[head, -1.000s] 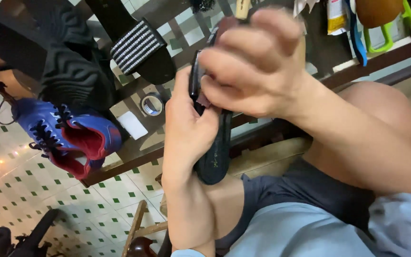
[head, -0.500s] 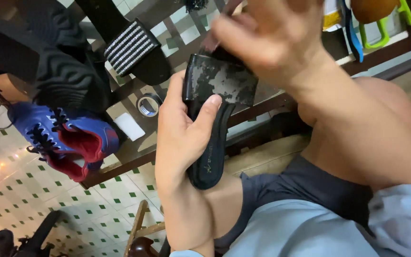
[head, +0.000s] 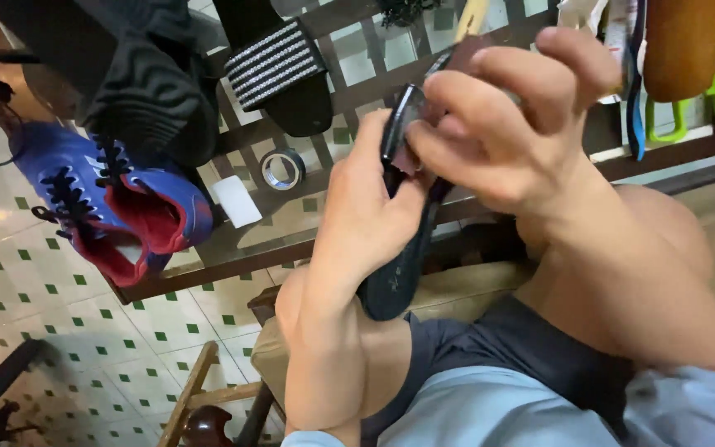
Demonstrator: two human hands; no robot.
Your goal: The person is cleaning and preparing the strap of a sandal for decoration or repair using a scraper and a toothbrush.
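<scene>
While left hand [head: 366, 223] grips black sole [head: 395, 277], right hand [head: 506, 141] pinches its top edge (blue shoe [head: 117, 207] nearby).

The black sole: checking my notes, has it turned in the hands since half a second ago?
Yes. The black sole now shows its thin edge, not its broad face, while the tape roll stays put.

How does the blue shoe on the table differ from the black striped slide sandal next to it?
The blue shoe is a closed, laced sports shoe with a red lining; the striped sandal is an open slip-on with a black-and-white striped strap. The blue shoe sits at the table's near edge, the striped sandal farther back. Both rest on the glass-topped table, untouched by the hands.
</scene>
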